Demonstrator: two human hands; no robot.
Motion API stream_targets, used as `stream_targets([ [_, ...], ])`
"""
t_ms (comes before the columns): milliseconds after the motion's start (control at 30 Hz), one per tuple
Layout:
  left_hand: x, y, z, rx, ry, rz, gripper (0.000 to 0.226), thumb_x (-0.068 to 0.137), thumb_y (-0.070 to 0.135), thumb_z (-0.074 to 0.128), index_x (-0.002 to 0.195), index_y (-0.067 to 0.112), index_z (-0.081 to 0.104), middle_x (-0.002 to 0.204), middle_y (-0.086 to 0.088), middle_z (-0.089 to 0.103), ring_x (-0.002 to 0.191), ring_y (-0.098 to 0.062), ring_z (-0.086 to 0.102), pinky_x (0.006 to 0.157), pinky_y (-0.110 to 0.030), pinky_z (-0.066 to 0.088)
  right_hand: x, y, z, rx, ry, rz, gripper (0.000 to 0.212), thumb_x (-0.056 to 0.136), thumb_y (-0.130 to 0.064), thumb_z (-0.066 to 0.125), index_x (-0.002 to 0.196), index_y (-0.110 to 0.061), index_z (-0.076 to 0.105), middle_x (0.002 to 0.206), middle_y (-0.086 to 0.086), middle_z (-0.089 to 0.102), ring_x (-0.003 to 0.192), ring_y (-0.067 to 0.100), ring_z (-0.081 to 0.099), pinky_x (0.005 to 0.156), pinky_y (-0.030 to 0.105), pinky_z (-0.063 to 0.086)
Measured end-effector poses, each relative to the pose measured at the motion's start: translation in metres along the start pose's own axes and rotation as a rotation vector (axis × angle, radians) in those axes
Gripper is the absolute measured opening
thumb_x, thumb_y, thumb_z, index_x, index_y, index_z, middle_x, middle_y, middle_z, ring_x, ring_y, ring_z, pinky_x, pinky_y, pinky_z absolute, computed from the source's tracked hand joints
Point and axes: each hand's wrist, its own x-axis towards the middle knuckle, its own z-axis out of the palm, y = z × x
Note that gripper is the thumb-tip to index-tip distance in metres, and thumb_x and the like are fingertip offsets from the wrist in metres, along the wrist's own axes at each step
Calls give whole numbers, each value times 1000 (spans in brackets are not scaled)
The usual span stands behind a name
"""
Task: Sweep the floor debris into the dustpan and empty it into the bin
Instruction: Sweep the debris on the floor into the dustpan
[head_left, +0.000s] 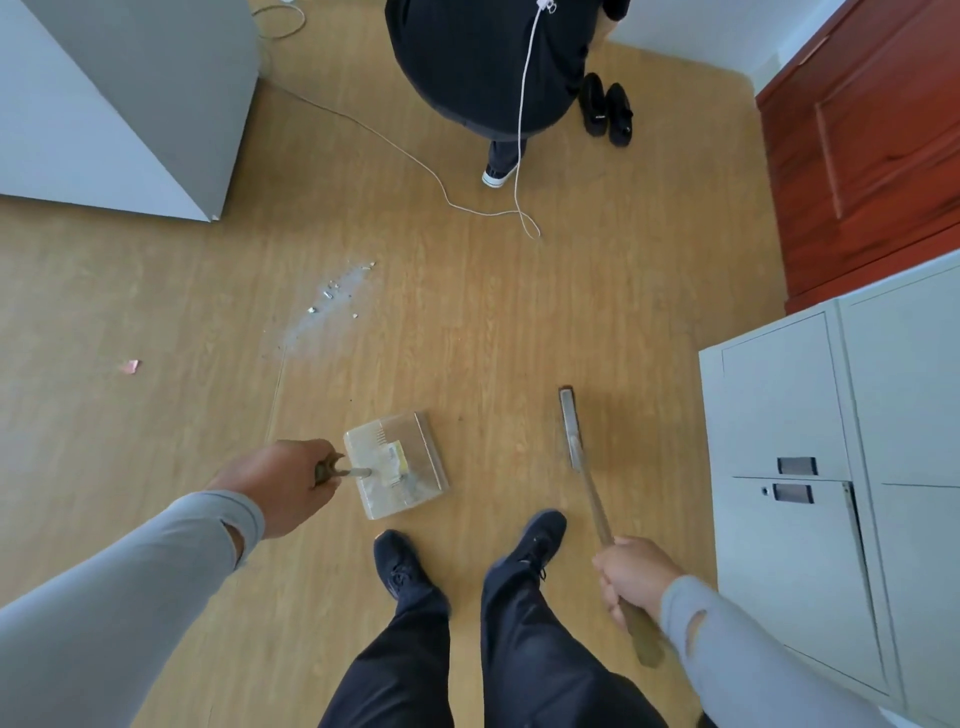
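My left hand (283, 483) grips the handle of a pale, translucent dustpan (397, 465) that hangs just above the wooden floor in front of my feet. My right hand (631, 577) is closed around the wooden stick of a broom whose narrow head (570, 426) points away from me, to the right of the dustpan. A patch of small white debris and dust (332, 301) lies on the floor ahead and left of the dustpan. A small pink scrap (130, 366) lies further left. No bin is in view.
Another person in black (483, 62) crouches ahead, with a white cord (405, 150) trailing over the floor. Black shoes (605, 109) stand beside them. A grey metal cabinet (831, 467) is close on my right, a red door (872, 145) behind it, a grey cabinet (119, 104) far left.
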Motion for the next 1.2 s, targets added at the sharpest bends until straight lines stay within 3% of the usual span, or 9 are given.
stream_targets([
  [67,-2,-2,2,40,-4,13,16,100,47,49,100,34,59,79,9,65,68,-13,64,56,-26,50,-5,-14,29,-64,-56,39,14,90,-4,50,97,-1,61,57,8,63,56,24,61,73,34,60],
  [133,-2,-5,7,52,-5,22,17,100,48,48,100,34,58,78,9,65,68,-13,64,61,-29,54,-11,-29,67,-41,-136,31,21,92,-4,46,73,-8,53,51,3,58,60,23,60,69,36,57],
  [333,-8,-18,17,52,20,35,18,100,49,45,102,36,58,75,9,66,67,-12,64,61,-30,56,-41,-50,126,580,-479,152,27,100,-14,44,73,-13,47,56,-2,42,39,9,42,39,19,36],
  [467,-15,-36,13,-28,14,16,18,100,49,46,103,37,59,78,10,67,69,-11,65,62,-27,55,-52,-42,76,645,-391,107,23,102,-19,50,81,-11,49,62,0,41,39,8,35,32,19,30],
  [567,-13,-46,9,-149,39,-39,16,99,48,50,101,37,61,79,11,67,70,-12,66,63,-29,56,-54,-43,35,477,-247,-16,7,102,-13,48,103,-13,54,59,1,45,40,9,35,35,17,28],
  [700,-3,-45,1,-293,104,-129,16,99,44,52,110,34,60,83,12,65,72,-11,63,58,-27,50,-25,-85,-2,191,-25,-136,53,99,-12,48,150,-23,41,62,4,48,40,11,39,39,18,33],
  [933,44,-15,-24,-418,157,-222,26,100,39,53,120,25,61,91,6,66,79,-16,65,78,-37,60,44,-208,-31,-373,162,-298,48,95,-7,41,142,-5,47,64,10,55,54,22,54,49,25,46],
  [1033,66,1,-29,-407,163,-232,23,100,39,51,114,23,61,88,5,65,76,-17,64,74,-36,59,62,-234,-17,-568,144,-283,42,96,-4,39,136,4,51,80,11,63,72,26,66,69,34,56],
  [1200,78,17,-44,-376,163,-247,21,101,39,47,107,22,58,85,4,65,75,-19,64,62,-30,53,47,-199,20,-751,21,-344,45,96,-6,43,141,-1,48,81,5,53,71,20,59,65,29,55],
])
